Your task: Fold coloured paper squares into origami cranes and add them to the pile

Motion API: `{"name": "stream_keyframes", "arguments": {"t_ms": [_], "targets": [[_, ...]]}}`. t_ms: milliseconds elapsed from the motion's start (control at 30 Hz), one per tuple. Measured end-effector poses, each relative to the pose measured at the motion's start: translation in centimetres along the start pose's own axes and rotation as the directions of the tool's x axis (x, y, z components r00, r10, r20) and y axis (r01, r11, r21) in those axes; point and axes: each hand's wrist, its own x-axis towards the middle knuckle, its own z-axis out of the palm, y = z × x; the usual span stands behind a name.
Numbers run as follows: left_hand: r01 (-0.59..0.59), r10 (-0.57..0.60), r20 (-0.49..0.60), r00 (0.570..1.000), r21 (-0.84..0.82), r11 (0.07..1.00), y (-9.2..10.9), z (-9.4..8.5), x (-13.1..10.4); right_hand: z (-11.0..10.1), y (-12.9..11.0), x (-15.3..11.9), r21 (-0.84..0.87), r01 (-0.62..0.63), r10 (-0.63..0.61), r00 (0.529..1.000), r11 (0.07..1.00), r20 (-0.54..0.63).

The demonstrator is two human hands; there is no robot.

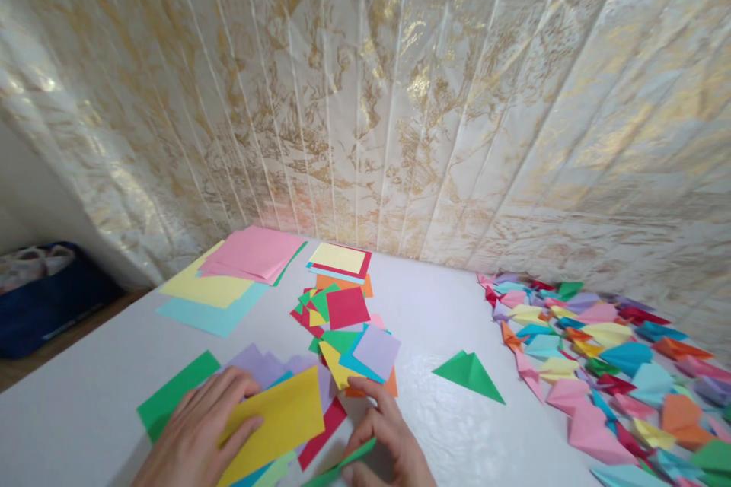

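My left hand rests at the lower left on a yellow paper rectangle, its thumb on top of the sheet. Green, lilac, blue and red papers lie around and under it. At the bottom centre, my right hand pinches a green paper piece near its edge, with the index finger raised beside a yellow piece. A lilac square lies just beyond that hand. To the right, a folded green triangle sits on the white table.
Many small folded coloured papers cover the table's right side. Large pink sheets lie at the back left over yellow and light blue ones. Smaller rectangles and cut pieces lie mid-table. A patterned curtain hangs behind; a blue bag is at far left.
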Motion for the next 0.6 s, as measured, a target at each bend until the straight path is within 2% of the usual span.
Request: {"name": "stream_keyframes", "arguments": {"t_ms": [67,133,200,267,367,500,600], "targets": [[-0.116,0.115,-0.108,0.988,-0.008,0.993,0.8,0.1,-0.3,0.5,0.4,0.5,0.027,-0.017,0.017,1.000,0.999,-0.002],[-0.228,0.224,-0.191,0.956,0.001,0.974,1.1,0.2,-0.8,1.1,0.5,0.9,0.028,-0.007,0.007,1.000,1.000,0.002],[-0.286,0.277,-0.237,0.931,-0.004,0.958,1.2,0.2,-1.1,1.6,0.3,1.2,-0.023,0.037,-0.037,0.999,0.999,-0.008],[-0.268,0.247,-0.260,0.934,-0.049,0.962,1.1,0.1,-1.2,1.8,-0.3,1.2,-0.135,0.090,-0.099,0.993,0.987,-0.057],[-0.160,0.119,-0.254,0.960,-0.147,0.976,1.1,-0.2,-0.9,1.5,-1.1,1.0,-0.281,0.128,-0.164,0.981,0.951,-0.107],[-0.130,0.076,-0.219,0.973,-0.240,0.962,0.7,0.0,-0.5,1.6,-1.4,1.1,-0.243,0.143,-0.158,0.987,0.959,-0.042],[-0.169,0.115,-0.208,0.971,-0.263,0.950,0.4,0.3,-0.6,2.4,-1.0,1.8,-0.191,0.115,-0.132,0.988,0.975,-0.078]]}}
